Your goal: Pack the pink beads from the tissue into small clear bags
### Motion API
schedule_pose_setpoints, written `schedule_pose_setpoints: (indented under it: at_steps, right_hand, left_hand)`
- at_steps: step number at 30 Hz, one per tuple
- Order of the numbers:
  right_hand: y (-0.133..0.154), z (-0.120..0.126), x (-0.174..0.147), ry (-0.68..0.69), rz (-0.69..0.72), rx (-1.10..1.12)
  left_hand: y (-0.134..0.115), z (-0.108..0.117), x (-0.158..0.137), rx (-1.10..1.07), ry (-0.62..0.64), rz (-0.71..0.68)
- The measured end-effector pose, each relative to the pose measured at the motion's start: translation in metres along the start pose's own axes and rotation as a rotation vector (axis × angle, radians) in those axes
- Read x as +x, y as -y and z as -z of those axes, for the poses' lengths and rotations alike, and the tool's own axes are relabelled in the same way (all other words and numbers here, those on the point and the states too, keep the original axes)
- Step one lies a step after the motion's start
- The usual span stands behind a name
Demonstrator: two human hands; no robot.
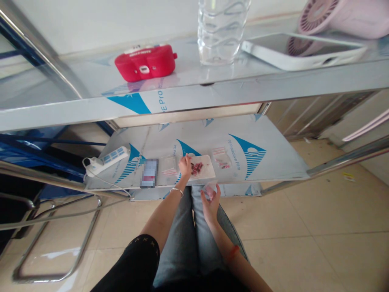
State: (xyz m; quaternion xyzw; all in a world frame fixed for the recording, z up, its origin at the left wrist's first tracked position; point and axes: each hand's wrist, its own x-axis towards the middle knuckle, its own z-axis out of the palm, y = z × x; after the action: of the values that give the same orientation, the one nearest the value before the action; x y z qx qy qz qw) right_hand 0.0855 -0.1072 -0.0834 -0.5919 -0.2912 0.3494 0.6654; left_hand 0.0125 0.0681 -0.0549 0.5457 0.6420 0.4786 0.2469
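Note:
My left hand [185,166], wearing a bracelet at the wrist, is over the left edge of a shallow white tray [207,170]. Its fingertips are pinched together, and whatever they hold is too small to make out. Beside them in the tray lies a pile of small dark red and pink bead-like pieces [197,168]. In front of the shelf edge, above my lap, my right hand [211,205] grips a small clear plastic bag [209,190] with something pink in it. Right of the tray rest small clear zip bags [221,157], with dark red pieces inside.
More clear bags [168,166] and a phone [149,173] with a blurred screen lie left of the tray. A white power strip [111,159] sits farther left. The upper shelf bears a red case [146,64], a water bottle [223,32], a white tablet-like device [282,56] and a pink fan [340,18].

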Motion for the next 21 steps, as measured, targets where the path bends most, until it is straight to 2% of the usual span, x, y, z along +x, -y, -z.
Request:
schedule_pose_setpoints:
  at_steps: [3, 6, 8, 12, 16, 21]
  right_hand:
    - [0.0, 0.0, 0.0, -0.007, 0.0, -0.006]
    - [0.0, 0.0, 0.001, -0.013, 0.016, -0.04]
    - [0.0, 0.0, 0.001, -0.009, 0.027, -0.091]
    - [0.001, 0.001, -0.001, 0.039, 0.051, -0.187]
    - [-0.001, -0.001, -0.005, 0.127, 0.039, -0.16]
    - [0.006, -0.002, -0.005, 0.306, -0.047, -0.005]
  left_hand:
    - [-0.008, 0.008, -0.005, 0.023, -0.005, -0.055]
    - [-0.018, 0.021, -0.023, -0.006, -0.016, -0.111]
    - [-0.024, 0.032, -0.042, -0.085, 0.067, -0.116]
    - [-0.03, 0.058, -0.083, -0.157, 0.346, -0.183]
    - [-0.029, 0.075, -0.1, -0.202, 0.418, -0.038]
    - [-0.025, 0.084, -0.089, -0.393, 0.281, 0.153]
